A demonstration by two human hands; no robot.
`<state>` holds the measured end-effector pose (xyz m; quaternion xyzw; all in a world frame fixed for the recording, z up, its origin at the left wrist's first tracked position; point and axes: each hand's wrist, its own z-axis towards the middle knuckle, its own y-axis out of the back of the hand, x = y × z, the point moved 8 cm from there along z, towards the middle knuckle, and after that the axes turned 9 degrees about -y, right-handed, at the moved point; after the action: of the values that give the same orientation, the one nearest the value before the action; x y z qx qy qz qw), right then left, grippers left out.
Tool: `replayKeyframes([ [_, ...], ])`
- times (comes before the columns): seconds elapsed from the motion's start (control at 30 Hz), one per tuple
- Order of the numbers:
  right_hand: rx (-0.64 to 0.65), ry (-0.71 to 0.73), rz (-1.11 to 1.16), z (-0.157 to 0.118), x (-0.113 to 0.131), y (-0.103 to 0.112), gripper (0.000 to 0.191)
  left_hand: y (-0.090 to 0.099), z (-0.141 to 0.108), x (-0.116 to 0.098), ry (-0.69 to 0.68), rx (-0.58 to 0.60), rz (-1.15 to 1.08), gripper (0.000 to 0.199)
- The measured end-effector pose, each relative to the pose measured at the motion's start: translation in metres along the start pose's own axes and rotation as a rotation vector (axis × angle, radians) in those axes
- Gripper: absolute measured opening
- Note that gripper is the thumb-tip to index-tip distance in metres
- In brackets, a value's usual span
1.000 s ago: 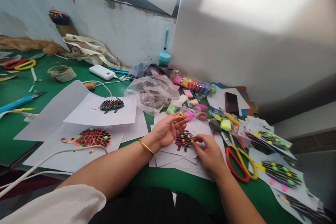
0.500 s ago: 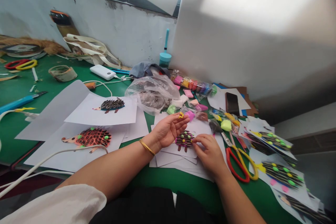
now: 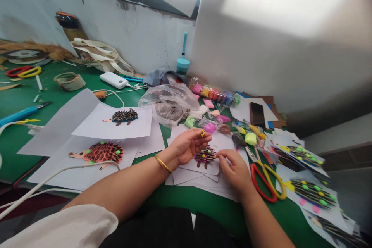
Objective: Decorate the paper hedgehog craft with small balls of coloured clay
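My left hand (image 3: 186,147), wearing a gold bangle (image 3: 163,163), pinches a small yellow clay bit (image 3: 202,133) between its fingertips. Just below it lies a paper hedgehog (image 3: 205,156) with dark spines and coloured clay dots, on a stack of white paper (image 3: 197,172). The fingertips of my right hand (image 3: 236,172) rest against the hedgehog's right edge. Whether they hold anything there is hidden.
Red-and-yellow scissors (image 3: 266,182) lie right of my right hand, among clay packets (image 3: 212,95) and a plastic bag (image 3: 168,104). Other hedgehog pictures (image 3: 100,153) lie left and right on the green table (image 3: 151,193). A white cable (image 3: 58,172) crosses the left papers.
My left hand has curled, and the yellow clay bit has dropped slightly towards the hedgehog. My right hand has shifted a little rightwards along the hedgehog's edge.
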<state>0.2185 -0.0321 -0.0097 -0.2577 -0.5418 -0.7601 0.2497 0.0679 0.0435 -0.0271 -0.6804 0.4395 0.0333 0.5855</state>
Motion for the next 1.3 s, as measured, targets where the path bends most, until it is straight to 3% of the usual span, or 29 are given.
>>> replayKeyframes([
  [0.27,0.048,0.041,-0.028,0.000,0.001,-0.006,0.021,-0.004,-0.002,0.002,0.061,0.012,-0.004,0.012],
  [0.87,0.028,0.035,-0.054,0.001,-0.001,-0.006,0.023,-0.004,-0.001,0.003,0.053,0.022,-0.001,0.012],
  [1.03,0.026,0.038,-0.051,0.001,-0.002,-0.006,0.021,-0.003,0.000,0.002,-0.007,0.059,0.015,0.012],
  [1.3,-0.125,0.112,0.016,-0.002,0.019,0.014,0.014,-0.003,-0.003,0.005,0.043,0.044,0.068,0.005],
])
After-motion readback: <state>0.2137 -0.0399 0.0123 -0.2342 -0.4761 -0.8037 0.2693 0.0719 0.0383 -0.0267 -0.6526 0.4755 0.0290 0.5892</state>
